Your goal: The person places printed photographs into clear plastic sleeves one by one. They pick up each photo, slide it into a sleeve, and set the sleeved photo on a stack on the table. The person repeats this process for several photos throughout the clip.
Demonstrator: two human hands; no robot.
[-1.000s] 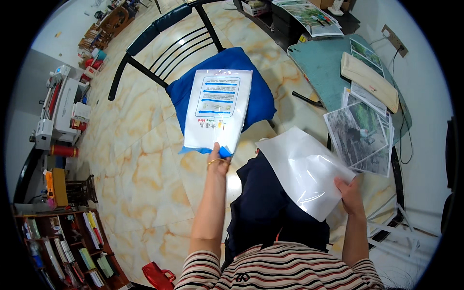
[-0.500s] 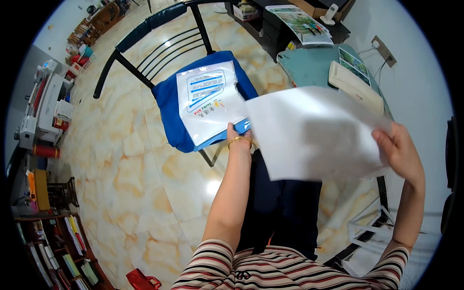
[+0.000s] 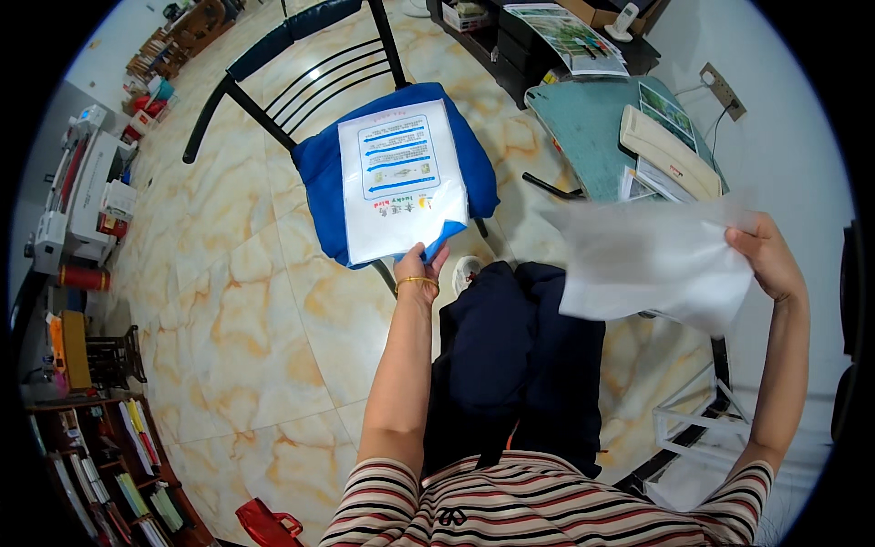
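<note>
On the blue chair seat (image 3: 325, 205), over its near edge: a flat plastic-wrapped packet (image 3: 392, 182), printed face up; whether it rests fully there cannot be told.
Left hand (image 3: 422, 272): fingers pinching the packet's near edge, beside a turned-up blue flap (image 3: 447, 237).
Right hand (image 3: 767, 257): fingers gripping the right edge of a white sheet (image 3: 652, 264), held in the air by the bench's (image 3: 579, 132) near edge.
Sheet: motion-blurred; probably light, limp, easily creased; best held by edges or corners.
Packet: probably heavier, slick, bendable; best held thumb above, fingers beneath.
Bench edge: a cream laminator-like machine (image 3: 670, 153) and papers (image 3: 661, 180) crowd it; wall (image 3: 802, 173) beside the right hand.
Open room: floor (image 3: 246, 337) left of the chair.
</note>
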